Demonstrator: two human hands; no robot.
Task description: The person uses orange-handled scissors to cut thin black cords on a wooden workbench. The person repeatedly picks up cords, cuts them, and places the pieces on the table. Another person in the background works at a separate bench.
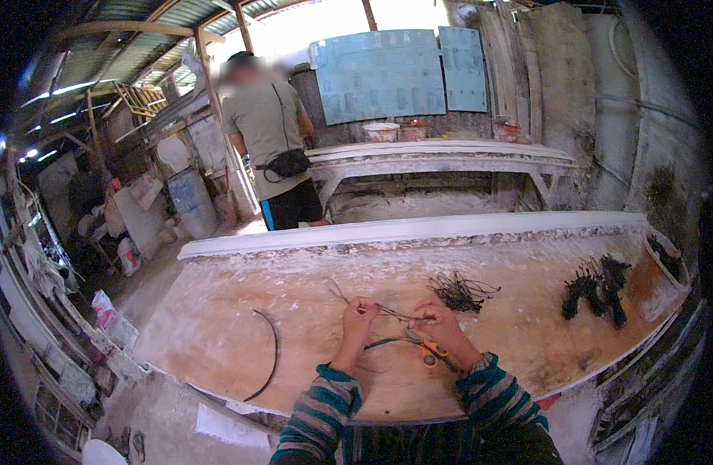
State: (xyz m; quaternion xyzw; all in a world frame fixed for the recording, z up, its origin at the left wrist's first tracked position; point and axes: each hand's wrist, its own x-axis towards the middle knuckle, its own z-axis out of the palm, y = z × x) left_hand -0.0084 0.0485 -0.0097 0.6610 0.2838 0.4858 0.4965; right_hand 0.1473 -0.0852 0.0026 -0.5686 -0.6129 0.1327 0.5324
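Over the worktable, my left hand (358, 316) pinches a thin dark cord (392, 312). A thin loop of it sticks out past the fingers on the far left side. My right hand (440, 324) is closed on the cord's other end, a short way to the right. Partly under my right hand lie orange-handled scissors (428, 358). A curved black strip (383, 342) rests on the wood beneath my hands. Just beyond my right hand is a loose heap of dark looped cords (458, 292). Another curved black strip (276, 355) lies left of my left hand.
Black tied bundles (595, 291) lie at the table's right, beside a tipped, dusty container (657, 277). A white ledge (418, 229) borders the worktable's (209, 333) far side. Behind it stands a person (273, 132) near a long bench (449, 155) carrying several buckets.
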